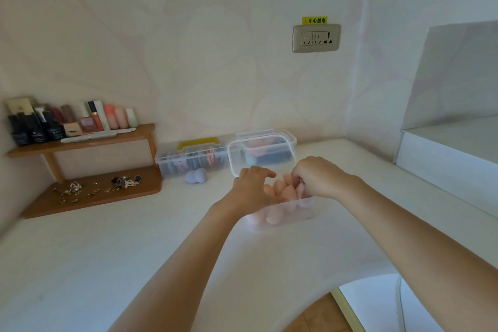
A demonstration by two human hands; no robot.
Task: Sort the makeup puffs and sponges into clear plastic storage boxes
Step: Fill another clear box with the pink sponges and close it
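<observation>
Peach-pink sponges (287, 193) fill a clear box (304, 213) on the white counter (161, 237). A lilac sponge (196, 176) lies by a long box (167, 167) with a yellow handle (198, 141) and multicoloured puffs (194, 162). The brown shelf (80, 143) holds black bottles (32, 129) and pink tubes (116, 116). Pale wallpaper (188, 48) shows faint leaf shapes, and the socket (316, 38) is beige under a yellow label (314, 20).

Soft, even daylight filled the scene, bright yet hazy and low in contrast. The beige three-outlet wall socket plate (316, 38) was fairly sharp. Far down and left of it, the brown wooden corner shelf (80, 143) smeared toward the edge. Below the socket, distortion bowed the white tabletop (134, 250), shadows were faint, and the left hand (253, 186) and right hand (315, 178) were blurred.
</observation>
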